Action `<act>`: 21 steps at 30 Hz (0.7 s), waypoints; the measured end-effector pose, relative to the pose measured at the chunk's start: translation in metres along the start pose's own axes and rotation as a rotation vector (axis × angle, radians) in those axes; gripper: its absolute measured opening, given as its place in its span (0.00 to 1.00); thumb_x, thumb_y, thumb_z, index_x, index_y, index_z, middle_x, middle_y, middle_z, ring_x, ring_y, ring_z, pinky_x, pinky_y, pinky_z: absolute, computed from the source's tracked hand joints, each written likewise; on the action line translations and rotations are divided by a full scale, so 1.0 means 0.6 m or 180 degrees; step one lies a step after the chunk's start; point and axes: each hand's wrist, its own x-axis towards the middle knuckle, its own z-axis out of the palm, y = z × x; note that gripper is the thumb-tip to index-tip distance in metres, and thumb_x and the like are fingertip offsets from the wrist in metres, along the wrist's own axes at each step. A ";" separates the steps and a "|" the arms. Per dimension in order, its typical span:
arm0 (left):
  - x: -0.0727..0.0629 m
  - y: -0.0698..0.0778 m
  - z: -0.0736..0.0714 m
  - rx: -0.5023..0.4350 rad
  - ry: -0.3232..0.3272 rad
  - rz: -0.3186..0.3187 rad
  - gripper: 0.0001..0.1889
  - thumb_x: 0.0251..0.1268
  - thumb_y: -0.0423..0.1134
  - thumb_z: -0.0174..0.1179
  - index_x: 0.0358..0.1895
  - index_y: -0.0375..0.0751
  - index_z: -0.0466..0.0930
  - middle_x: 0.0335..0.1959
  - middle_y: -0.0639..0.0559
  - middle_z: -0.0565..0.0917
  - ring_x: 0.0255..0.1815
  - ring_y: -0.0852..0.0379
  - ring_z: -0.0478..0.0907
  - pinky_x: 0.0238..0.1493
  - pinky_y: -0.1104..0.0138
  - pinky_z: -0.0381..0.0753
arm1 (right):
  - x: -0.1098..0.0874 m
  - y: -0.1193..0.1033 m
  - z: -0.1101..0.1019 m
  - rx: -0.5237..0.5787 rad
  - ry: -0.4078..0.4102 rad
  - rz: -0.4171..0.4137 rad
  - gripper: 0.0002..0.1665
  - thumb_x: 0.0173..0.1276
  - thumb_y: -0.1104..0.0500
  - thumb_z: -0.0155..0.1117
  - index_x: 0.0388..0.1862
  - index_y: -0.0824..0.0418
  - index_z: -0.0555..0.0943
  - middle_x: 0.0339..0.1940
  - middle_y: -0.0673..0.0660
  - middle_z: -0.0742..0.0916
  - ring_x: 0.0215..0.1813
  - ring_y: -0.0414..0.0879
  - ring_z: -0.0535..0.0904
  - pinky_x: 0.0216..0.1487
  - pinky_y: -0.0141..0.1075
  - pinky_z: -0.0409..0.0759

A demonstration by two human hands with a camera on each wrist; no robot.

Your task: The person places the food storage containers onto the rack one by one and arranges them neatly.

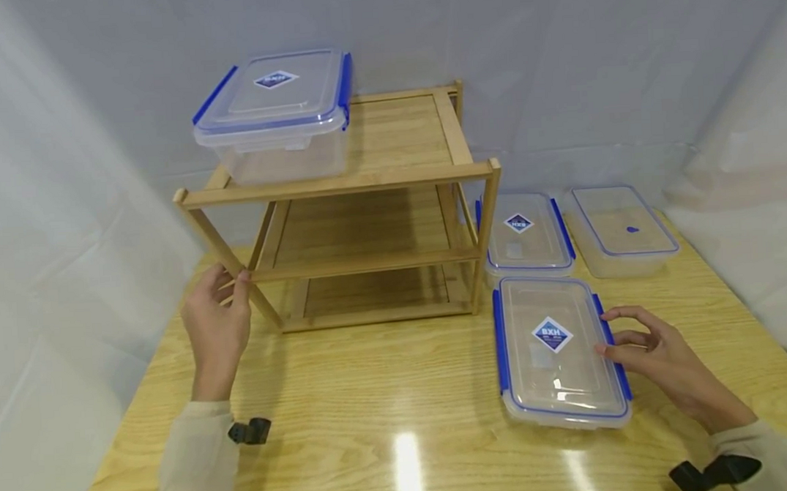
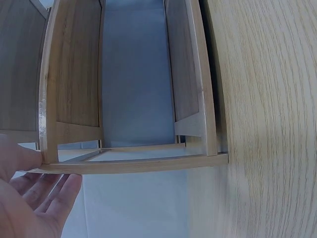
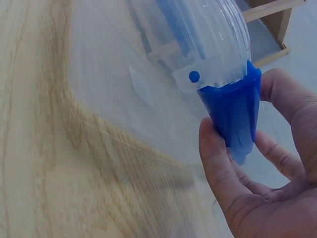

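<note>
The left hand (image 1: 216, 323) grips the near left leg (image 1: 265, 307) of the wooden rack (image 1: 397, 179); well apart, the right hand (image 1: 665, 358) pinches the blue latch (image 3: 234, 110) of the near container (image 1: 561, 381) — right of the rack.

Looks like a curtained-off booth, judging by plain pale sheeting (image 1: 590, 61) hung beyond back, left and right edges of the wood-grain worktop (image 1: 347, 394).

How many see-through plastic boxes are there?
4. The high box is on top of the wooden rack, the front box is at the right hand, the back box is just beyond it, and the far-right box is beside that. Others could be hidden.
</note>
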 end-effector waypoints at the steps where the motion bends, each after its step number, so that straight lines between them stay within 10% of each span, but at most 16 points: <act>1: 0.000 0.000 0.000 0.0000 0.0002 0.0001 0.16 0.76 0.41 0.59 0.56 0.33 0.82 0.51 0.40 0.86 0.48 0.43 0.86 0.50 0.58 0.89 | 0.000 0.001 0.000 0.0028 0.0016 0.0009 0.24 0.72 0.67 0.65 0.62 0.50 0.73 0.43 0.51 0.89 0.44 0.44 0.86 0.42 0.37 0.89; 21: 0.001 0.002 0.001 0.0022 0.0051 0.0020 0.15 0.76 0.40 0.58 0.55 0.32 0.82 0.50 0.39 0.86 0.48 0.42 0.87 0.49 0.61 0.89 | -0.003 -0.025 -0.022 0.0518 0.0032 -0.0072 0.25 0.73 0.72 0.61 0.61 0.48 0.75 0.43 0.51 0.90 0.45 0.43 0.87 0.42 0.35 0.89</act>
